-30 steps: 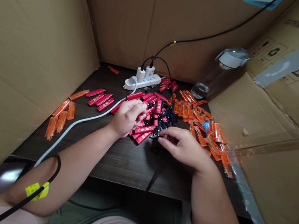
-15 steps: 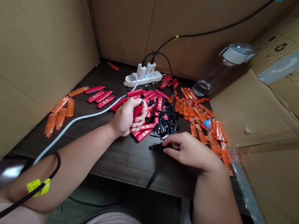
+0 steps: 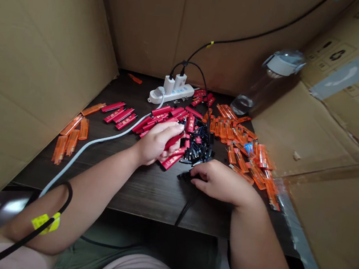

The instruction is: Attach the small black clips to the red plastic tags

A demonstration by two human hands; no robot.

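A makeshift piecework station in a small workshop: a dark bench (image 3: 144, 192) walled in by cardboard sheets (image 3: 31, 63), heaped with red lighters (image 3: 155, 117), orange lighters (image 3: 241, 148) and small black parts (image 3: 197, 148), a power strip (image 3: 172, 94) at the back

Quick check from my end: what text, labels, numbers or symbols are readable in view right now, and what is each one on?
Recycling symbol and other printed marks: on the cardboard wall at right, legible only as symbols.
Line of print at the cardboard's top right edge: cut off and blurred, unreadable.
Print on the red lighters: too small.
Yellow tag on the black cable: no readable text.
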